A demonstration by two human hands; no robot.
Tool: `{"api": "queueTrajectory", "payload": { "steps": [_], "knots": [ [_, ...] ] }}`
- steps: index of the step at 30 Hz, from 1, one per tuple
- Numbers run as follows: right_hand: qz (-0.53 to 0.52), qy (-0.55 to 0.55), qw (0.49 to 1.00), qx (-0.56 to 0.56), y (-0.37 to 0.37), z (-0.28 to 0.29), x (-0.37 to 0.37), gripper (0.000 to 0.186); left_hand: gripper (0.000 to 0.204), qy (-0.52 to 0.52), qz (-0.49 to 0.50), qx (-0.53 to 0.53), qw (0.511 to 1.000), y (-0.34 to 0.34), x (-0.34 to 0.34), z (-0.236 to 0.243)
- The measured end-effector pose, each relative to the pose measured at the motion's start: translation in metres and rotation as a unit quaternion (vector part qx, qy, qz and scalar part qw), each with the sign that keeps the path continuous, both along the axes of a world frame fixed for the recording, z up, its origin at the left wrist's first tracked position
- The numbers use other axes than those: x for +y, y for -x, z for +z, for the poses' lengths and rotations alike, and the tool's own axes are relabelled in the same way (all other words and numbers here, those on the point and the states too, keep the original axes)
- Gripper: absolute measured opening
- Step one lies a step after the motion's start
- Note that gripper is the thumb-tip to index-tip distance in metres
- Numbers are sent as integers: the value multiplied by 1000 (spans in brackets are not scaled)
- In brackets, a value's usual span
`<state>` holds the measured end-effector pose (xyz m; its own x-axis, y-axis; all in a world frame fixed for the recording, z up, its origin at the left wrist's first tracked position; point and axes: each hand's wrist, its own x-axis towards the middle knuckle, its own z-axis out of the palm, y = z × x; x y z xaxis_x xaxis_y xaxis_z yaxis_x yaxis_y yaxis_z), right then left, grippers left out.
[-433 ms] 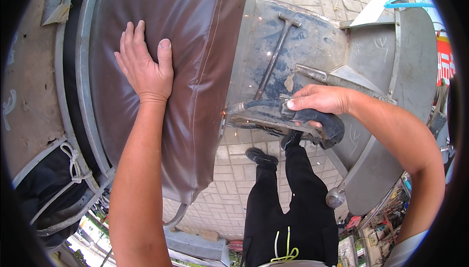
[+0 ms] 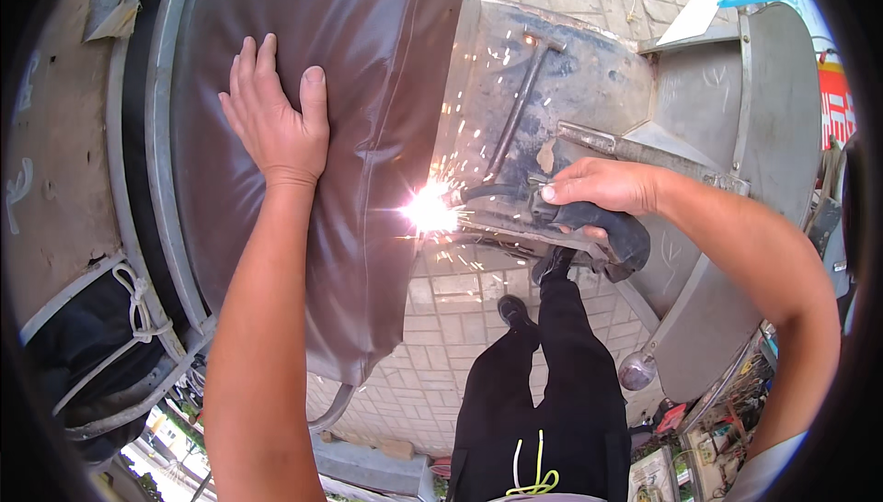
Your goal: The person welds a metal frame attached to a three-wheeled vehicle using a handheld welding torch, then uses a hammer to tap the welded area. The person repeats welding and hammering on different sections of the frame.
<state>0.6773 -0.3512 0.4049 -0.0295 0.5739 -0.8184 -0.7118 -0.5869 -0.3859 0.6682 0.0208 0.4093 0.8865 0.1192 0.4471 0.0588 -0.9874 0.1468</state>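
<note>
My left hand lies flat with fingers stretched on a brown leather-covered seat cushion. In my right hand is a black welding torch, its curved neck pointing left. A dazzling white arc with flying sparks burns at the torch's tip, by the lower side of the cushion. The glare hides the tip and the spot being welded. Beyond the torch, a T-shaped hammer rests on a worn bluish metal floor plate.
A grey metal fender panel stands to the right, with a round metal knob near its lower end. Left of the cushion runs a metal frame with a tied cord. My legs stand on brick paving.
Faint sparks at the torch's tip have grown into a bright arc with sparks scattering. My left foot has shifted right. Both hands stay nearly in place.
</note>
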Motion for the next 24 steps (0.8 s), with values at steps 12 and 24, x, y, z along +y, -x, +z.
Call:
{"api": "queueTrajectory", "payload": {
  "steps": [12, 24],
  "knots": [
    [-9, -33, 999, 20, 9, -4, -3, 42, 66, -15, -3, -20, 1000, -4, 2, -2],
    [-26, -32, 999, 36, 16, -7, -5, 42, 67, -10, 0, -14, 1000, -1, 2, -5]
  ]
}}
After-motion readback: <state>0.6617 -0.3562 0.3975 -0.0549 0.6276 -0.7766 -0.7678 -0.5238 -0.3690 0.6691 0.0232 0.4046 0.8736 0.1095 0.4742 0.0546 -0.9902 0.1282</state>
